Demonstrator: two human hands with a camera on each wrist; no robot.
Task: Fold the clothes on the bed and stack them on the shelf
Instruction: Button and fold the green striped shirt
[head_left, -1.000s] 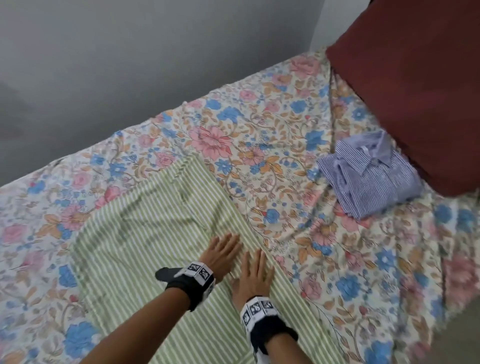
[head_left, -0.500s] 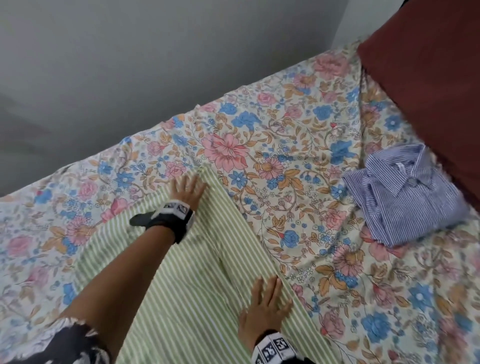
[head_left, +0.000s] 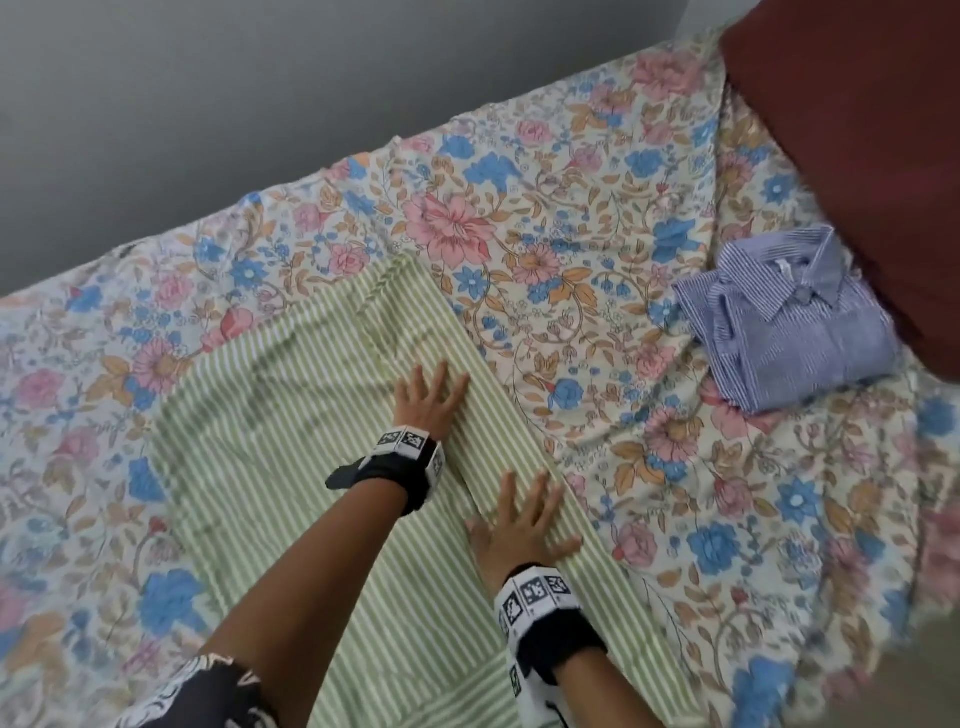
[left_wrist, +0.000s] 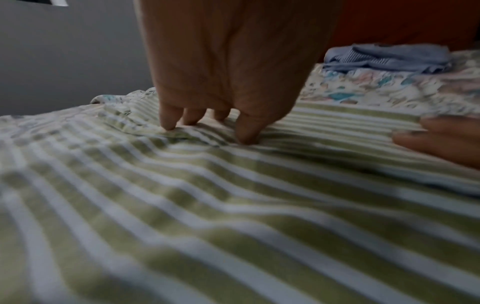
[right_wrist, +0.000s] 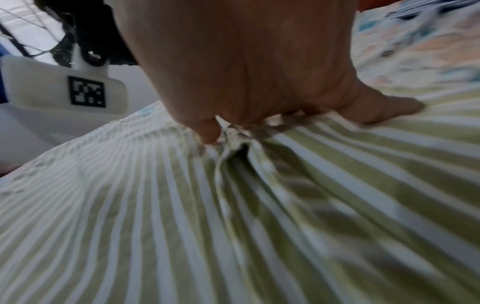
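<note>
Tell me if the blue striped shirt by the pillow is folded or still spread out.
Folded. The blue striped shirt lies as a compact rectangle with its collar on top, on the floral bedsheet, beside the dark red pillow.

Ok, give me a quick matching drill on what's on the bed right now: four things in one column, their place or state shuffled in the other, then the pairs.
Things:
1. green striped garment
2. blue striped shirt
3. dark red pillow
4. left hand

Place or state:
A. folded, lying beside the pillow
B. at the head of the bed, top right of the head view
C. spread flat on the floral bedsheet under both hands
D. fingers straight, pressing the cloth farther up than the right hand

Pairs: 1-C, 2-A, 3-B, 4-D
</note>
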